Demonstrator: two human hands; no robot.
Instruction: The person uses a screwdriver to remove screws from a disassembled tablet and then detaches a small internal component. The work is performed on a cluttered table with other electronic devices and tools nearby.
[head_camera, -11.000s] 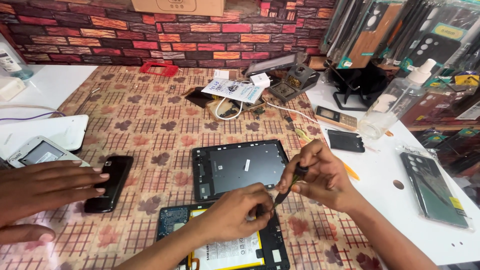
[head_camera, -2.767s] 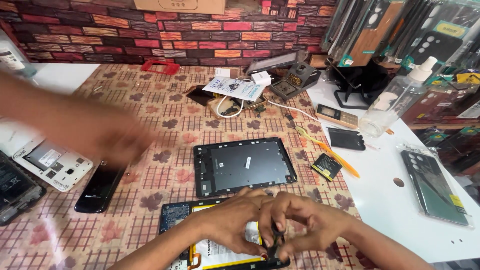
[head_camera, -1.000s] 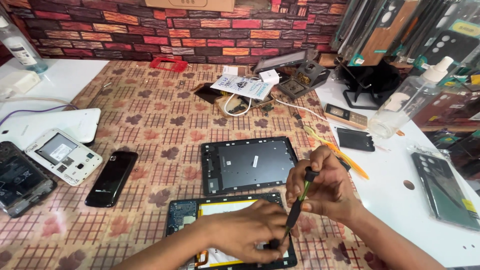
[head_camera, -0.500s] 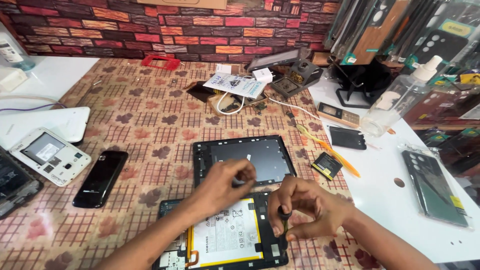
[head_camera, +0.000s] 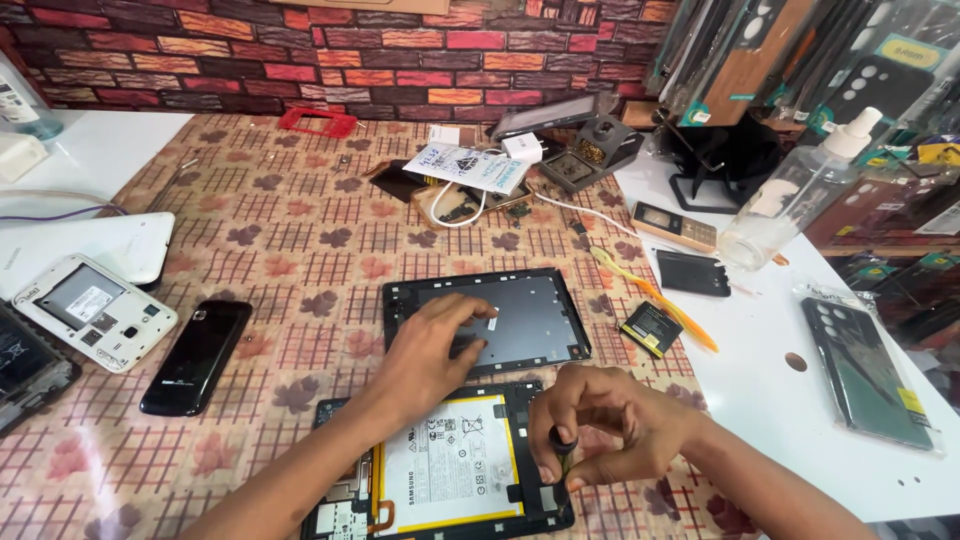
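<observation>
- Nearest to the camera, the right hand (head_camera: 615, 425) has its fingers (head_camera: 560, 395) curled together, and they pinch a small dark screwdriver (head_camera: 563, 455) that stands almost upright.
- Its tip goes down to the lower right corner of the opened tablet (head_camera: 440, 470), which lies at the near edge of the surface (head_camera: 300, 230) with a large white battery (head_camera: 445, 468) showing in a black frame.
- Just behind it, the left hand (head_camera: 435, 345) rests flat on the black tablet back cover (head_camera: 535, 320); its fingers are loosely spread and press on the inner side of the cover, and they grip nothing.
- The cover lies just beyond the opened tablet, very near to it; I cannot tell if the two touch.
- To the left, a black phone (head_camera: 195, 355) lies on the patterned cloth, and beside it a white phone body (head_camera: 95, 312) without its back.
- To the right of the cover there are a small black square part (head_camera: 650, 328) and a yellow plastic pry tool (head_camera: 655, 298).
- Farther right, on the white part of the surface, lie a dark phone case in a clear bag (head_camera: 868, 375) and a clear spray bottle (head_camera: 800, 190).
- Farther back I see a white cable (head_camera: 470, 200), a paper leaflet (head_camera: 465, 165) and a red plastic frame (head_camera: 318, 122) near the brick-pattern wall (head_camera: 300, 60).
</observation>
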